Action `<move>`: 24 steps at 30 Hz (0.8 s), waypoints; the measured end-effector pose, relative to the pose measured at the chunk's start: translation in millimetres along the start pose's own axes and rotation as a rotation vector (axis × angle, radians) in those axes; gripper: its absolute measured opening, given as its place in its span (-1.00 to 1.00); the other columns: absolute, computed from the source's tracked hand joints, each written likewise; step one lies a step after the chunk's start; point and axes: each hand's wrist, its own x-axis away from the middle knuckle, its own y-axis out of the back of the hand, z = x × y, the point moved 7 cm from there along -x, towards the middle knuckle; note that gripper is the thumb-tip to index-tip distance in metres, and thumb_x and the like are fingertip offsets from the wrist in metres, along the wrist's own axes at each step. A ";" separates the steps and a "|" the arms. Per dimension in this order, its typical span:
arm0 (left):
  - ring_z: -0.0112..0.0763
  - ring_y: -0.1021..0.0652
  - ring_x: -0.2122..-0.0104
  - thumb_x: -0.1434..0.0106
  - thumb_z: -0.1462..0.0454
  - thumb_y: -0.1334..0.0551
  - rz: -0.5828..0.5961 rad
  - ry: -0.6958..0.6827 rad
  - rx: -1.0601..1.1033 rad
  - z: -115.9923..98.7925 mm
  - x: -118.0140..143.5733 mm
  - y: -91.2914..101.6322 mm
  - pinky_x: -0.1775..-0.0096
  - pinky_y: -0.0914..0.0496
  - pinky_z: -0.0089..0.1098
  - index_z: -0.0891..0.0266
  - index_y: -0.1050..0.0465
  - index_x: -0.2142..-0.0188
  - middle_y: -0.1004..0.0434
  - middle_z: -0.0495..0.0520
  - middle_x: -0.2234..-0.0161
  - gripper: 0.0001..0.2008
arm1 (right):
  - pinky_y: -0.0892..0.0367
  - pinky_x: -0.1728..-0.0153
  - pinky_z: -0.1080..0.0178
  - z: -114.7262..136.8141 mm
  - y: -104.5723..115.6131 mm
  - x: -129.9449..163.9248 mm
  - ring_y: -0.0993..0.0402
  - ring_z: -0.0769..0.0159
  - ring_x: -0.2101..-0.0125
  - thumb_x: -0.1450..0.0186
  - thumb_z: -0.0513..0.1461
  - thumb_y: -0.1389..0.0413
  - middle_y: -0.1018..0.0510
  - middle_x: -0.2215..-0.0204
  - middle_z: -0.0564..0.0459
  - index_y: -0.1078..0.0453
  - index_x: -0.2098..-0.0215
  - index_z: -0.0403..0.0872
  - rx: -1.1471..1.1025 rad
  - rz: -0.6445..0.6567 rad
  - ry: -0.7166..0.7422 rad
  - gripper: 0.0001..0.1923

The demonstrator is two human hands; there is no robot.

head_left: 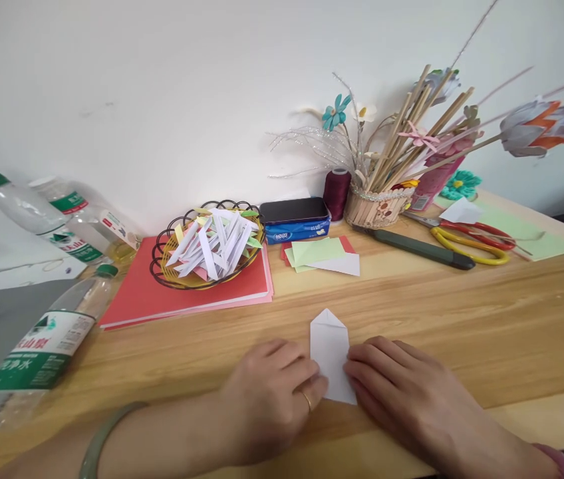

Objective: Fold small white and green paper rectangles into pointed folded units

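A small white sheet of paper [329,349] lies on the wooden table with its far end folded to a point. Its near edge is cut at a slant. My left hand [277,392], with a ring and a bangle, grips the left edge of the paper with fingers curled together. On the opposite side my right hand [406,379] has its fingers pressed together at the paper's right edge. The thumb of the right hand is mostly hidden.
Behind the paper are small green sheets [316,253]. A basket of folded strips [212,246] sits on red paper [132,293]. Plastic bottles [57,339] lie at left. A phone [294,210], thread spool [336,193], green cutter [416,248], scissors [471,243] and flower basket [379,206] line the back.
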 end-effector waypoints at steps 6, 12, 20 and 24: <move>-0.34 -0.48 0.21 -0.30 0.37 -0.06 0.037 -0.015 -0.067 16.0 0.1 -8.7 0.13 -0.36 -0.29 0.32 -0.45 0.19 -0.53 0.07 0.17 -0.80 | -0.34 0.23 0.15 0.2 4.9 -4.7 -0.42 0.21 0.24 -0.33 -0.24 0.01 -0.52 0.26 -0.04 -0.37 0.15 -0.11 -0.055 -0.037 0.065 -0.82; -0.34 -0.45 0.12 -0.30 0.33 -0.08 0.080 0.032 0.111 34.9 -2.9 -7.9 0.04 -0.33 -0.27 0.27 -0.45 0.14 -0.53 0.01 0.12 -0.79 | -0.33 0.20 0.16 -5.4 6.5 -9.6 -0.41 0.23 0.22 -0.36 -0.29 0.08 -0.51 0.22 -0.05 -0.32 0.07 -0.14 -0.039 -0.033 0.117 -0.78; -0.39 -0.46 0.21 -0.35 0.33 -0.06 -0.004 0.047 -0.021 27.6 -2.4 -7.4 0.13 -0.38 -0.34 0.26 -0.47 0.36 -0.52 0.04 0.33 -0.76 | -0.32 0.33 0.15 -2.9 3.9 -20.5 -0.38 0.24 0.34 -0.39 -0.32 0.19 -0.49 0.35 -0.04 -0.39 0.22 -0.14 -0.082 0.048 0.149 -0.70; -0.44 -0.48 0.28 -0.34 0.38 -0.06 -0.012 -0.063 -0.118 14.5 2.1 -12.7 0.13 -0.38 -0.33 0.27 -0.46 0.38 -0.50 0.02 0.41 -0.77 | -0.31 0.32 0.21 -11.7 -1.2 -20.7 -0.37 0.29 0.33 -0.35 -0.31 0.05 -0.48 0.34 0.00 -0.40 0.30 -0.08 -0.212 0.070 0.016 -0.81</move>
